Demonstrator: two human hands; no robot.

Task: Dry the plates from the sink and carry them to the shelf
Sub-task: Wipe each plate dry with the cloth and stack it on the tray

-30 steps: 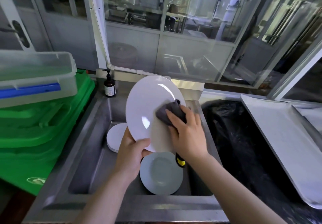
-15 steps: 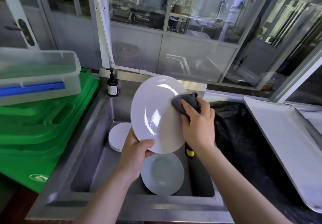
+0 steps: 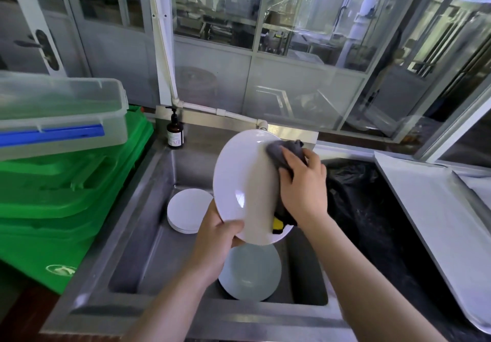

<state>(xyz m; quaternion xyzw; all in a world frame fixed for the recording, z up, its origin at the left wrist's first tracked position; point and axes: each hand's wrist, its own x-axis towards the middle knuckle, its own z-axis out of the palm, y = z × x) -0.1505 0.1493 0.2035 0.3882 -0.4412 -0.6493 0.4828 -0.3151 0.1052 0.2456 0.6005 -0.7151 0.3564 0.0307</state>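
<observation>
- White plate (image 3: 244,182) is held up on edge over the steel sink (image 3: 138,238), tilted, its face toward the camera; drying looks under way, not finished.
- Left hand (image 3: 212,246) holds the plate at its lower rim, thumb curled over the front, the other fingers hidden behind.
- Right hand (image 3: 303,184) presses a grey cloth (image 3: 285,152) against the plate's upper right edge; its fingers are bent over the cloth and grip it, and the cloth hangs on behind the plate.
- Left to do, as I judge it: a stack of small plates (image 3: 188,210) lies at the back left of the sink, and one larger plate (image 3: 251,272) lies flat at the front, right below the held one. None of these looks touched yet.
- No shelf shows, so I cannot tell whether any plates have been carried off; the carrying step for this plate is not yet begun.
- Something black and yellow (image 3: 279,223) peeps out near the plate's lower right rim; I cannot tell what it is.
</observation>
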